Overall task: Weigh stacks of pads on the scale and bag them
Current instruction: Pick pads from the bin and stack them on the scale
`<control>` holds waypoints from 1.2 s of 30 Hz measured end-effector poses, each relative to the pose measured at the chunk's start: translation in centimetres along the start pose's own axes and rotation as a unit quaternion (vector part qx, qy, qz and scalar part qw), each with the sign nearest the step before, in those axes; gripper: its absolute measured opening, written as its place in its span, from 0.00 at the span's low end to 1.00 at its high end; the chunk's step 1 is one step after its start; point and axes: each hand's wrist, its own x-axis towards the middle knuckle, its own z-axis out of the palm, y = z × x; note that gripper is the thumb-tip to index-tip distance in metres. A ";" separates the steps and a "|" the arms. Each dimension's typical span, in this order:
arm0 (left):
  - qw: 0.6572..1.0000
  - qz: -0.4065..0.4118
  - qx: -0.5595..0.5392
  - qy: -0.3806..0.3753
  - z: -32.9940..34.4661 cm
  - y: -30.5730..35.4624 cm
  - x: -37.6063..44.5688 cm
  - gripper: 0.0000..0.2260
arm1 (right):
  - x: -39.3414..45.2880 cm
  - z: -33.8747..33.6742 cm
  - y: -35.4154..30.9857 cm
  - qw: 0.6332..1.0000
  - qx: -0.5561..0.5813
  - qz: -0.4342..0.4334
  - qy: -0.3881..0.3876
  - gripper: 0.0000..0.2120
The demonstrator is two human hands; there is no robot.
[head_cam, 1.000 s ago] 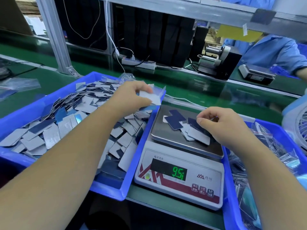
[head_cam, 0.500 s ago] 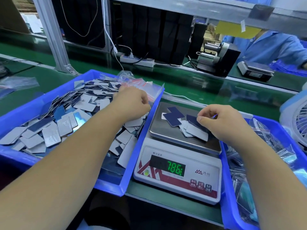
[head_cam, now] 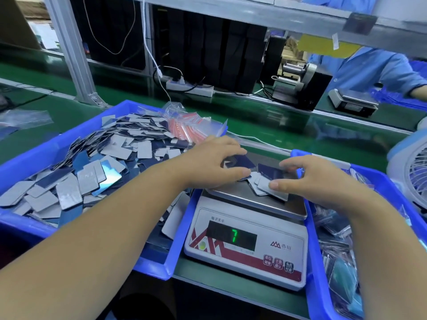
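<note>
Several thin rectangular grey-and-navy pads (head_cam: 265, 181) lie fanned on the steel pan of the white digital scale (head_cam: 247, 241), between both hands. Left hand (head_cam: 217, 162) at nine o'clock and right hand (head_cam: 316, 179) at three o'clock hover with fingers spread, touching the pads' edges but gripping nothing. They look light, flat and slippery, so best squeezed together by opposite edges.

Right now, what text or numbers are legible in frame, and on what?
"7": green digit on the scale display; any other digits are blank or blurred.
"电子天平": small print above the display, only just legible.
"香山": brand beside the logo on the scale's front panel.
Three red buttons: characters too small to read.
Second scale across the belt: nothing readable.
</note>
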 end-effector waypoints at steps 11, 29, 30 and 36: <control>0.995 -0.009 0.034 -0.089 -1.0 1.5 0.1 0.20 | 0.0 0.2 -0.4 1.000 -0.014 -0.007 -0.012 0.24; 0.967 -0.095 0.090 -0.217 -4.0 1.8 4.4 0.23 | 2.0 -0.4 -2.6 0.994 -0.087 -0.021 -0.058 0.19; 0.967 -0.102 0.094 -0.216 -4.0 1.7 4.3 0.23 | 2.1 -0.4 -2.6 0.995 -0.078 -0.022 -0.061 0.19; 0.972 -0.115 0.094 -0.182 -3.6 1.0 3.4 0.23 | 1.8 0.0 -1.7 0.997 -0.026 -0.036 -0.066 0.14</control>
